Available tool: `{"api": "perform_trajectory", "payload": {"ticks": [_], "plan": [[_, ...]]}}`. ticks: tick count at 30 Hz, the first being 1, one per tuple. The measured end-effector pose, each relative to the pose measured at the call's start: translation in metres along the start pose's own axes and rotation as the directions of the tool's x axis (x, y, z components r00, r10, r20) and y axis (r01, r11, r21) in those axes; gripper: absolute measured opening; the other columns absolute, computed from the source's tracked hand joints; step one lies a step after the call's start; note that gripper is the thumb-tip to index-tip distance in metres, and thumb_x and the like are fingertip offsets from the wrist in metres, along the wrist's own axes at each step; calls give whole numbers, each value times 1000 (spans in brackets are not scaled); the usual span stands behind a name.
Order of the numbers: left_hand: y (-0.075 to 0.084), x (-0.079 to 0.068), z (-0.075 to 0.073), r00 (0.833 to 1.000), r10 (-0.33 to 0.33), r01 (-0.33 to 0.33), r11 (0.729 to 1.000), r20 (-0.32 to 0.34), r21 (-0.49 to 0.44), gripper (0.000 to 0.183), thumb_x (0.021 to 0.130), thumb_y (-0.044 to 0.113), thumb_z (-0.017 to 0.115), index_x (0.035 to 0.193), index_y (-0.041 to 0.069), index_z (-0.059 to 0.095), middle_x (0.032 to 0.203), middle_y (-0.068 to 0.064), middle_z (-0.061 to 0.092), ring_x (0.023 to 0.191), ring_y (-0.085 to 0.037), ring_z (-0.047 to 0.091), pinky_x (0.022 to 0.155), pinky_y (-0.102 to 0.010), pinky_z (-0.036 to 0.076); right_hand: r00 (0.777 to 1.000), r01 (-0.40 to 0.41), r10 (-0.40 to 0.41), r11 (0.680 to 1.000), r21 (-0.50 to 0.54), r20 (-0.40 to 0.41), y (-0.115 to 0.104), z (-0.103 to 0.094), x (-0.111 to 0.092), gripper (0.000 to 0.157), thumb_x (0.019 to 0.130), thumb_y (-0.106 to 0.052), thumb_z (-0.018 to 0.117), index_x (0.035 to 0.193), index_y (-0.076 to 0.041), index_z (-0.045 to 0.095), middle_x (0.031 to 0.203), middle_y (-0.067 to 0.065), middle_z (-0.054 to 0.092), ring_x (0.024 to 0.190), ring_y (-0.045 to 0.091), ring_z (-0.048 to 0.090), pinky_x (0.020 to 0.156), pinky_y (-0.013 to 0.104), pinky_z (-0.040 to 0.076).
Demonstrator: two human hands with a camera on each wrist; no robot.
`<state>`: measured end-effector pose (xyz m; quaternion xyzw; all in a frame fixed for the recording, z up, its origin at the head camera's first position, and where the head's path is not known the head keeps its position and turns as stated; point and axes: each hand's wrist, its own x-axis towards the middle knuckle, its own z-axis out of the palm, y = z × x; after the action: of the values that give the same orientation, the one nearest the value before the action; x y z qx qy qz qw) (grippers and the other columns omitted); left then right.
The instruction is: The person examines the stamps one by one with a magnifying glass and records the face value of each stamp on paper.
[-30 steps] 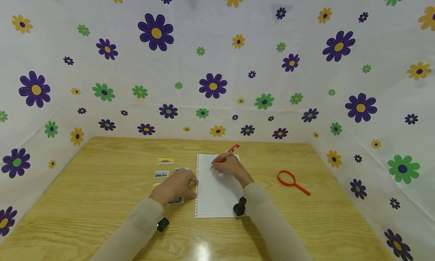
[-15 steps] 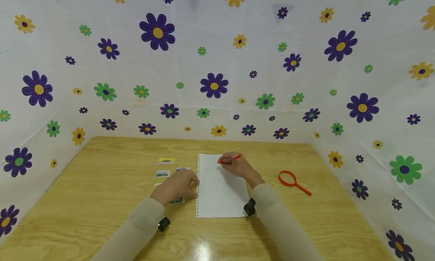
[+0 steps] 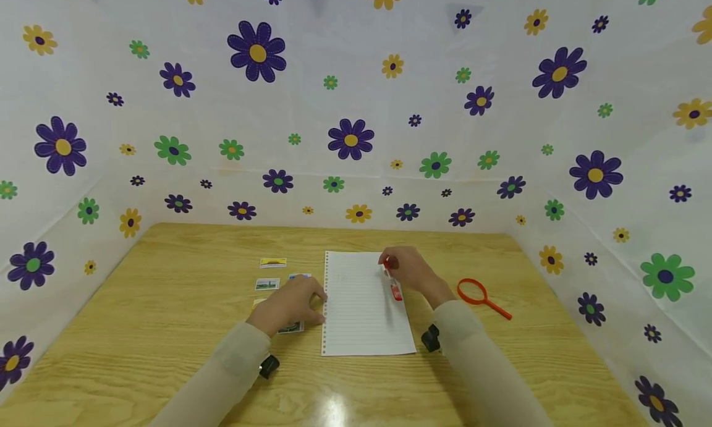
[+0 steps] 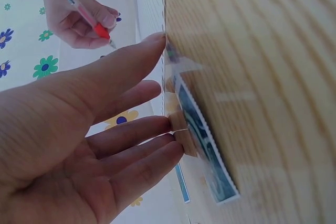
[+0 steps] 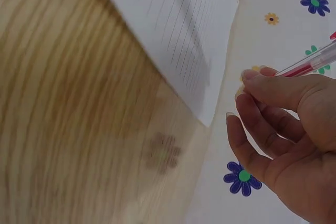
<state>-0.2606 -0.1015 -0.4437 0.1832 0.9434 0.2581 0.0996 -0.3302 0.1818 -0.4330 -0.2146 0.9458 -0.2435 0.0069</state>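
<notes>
One red pen [image 3: 394, 287], clear-barrelled, is pinched between thumb and fingertips of your right grip [image 3: 410, 269]. You have it at the upper right edge of the lined sheet [image 3: 361, 319], barrel tilted, its clip end toward you; a slim shadow falls down the paper beneath it. Left wrist view shows the writing tip exposed.

Your left grip [image 3: 286, 303] grasps nothing – fingers relaxed and spread, thumb and forefinger tips at the sheet's punched left edge. Faint marks show near the top of the page; the ruled lines below run bare.

Several small stamps [image 3: 267, 284] lie left of the paper, some partly covered by your left hand. Yellow stamp [image 3: 273, 263] farthest from you; dark stamp [image 3: 292, 328] nearest, under the thumb side, perforated border visible at the wrist.

Red magnifier [image 3: 486, 301] flat on the table [image 3: 139, 328], right of the sheet and apart from it – handle angled toward you. Flower-printed cloth [image 3: 211, 105] encloses the back and sides.
</notes>
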Motion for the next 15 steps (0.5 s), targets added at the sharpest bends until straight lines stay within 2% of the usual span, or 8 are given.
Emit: {"api": "perform_trajectory", "payload": {"ticks": [7,12,15], "plan": [[1,-1,1,1000,4,-4,1000,0,-7,40,80,20,90,115,7,77,129,-10,71,126,-32,62,108,-49,52,999,34,-35,999,-41,-9,16,-13,-11,20,89,10,64,102,-2,73,93,11,73,83,21,63,85,41,61],[0,-1,1,1000,4,-4,1000,-2,1,40,80,20,90,115,7,78,129,-9,71,126,-32,62,108,-48,52,998,65,-65,996,-62,-3,27,-19,-18,18,87,13,64,98,1,71,82,11,70,73,19,58,73,36,57],[-1,-1,1,1000,-1,1,1000,-2,5,40,80,20,90,115,8,77,130,-9,71,128,-33,61,109,-49,51,997,79,-80,994,-79,-9,34,-20,-22,17,86,13,64,97,2,70,82,12,70,72,19,58,71,34,57]]}}
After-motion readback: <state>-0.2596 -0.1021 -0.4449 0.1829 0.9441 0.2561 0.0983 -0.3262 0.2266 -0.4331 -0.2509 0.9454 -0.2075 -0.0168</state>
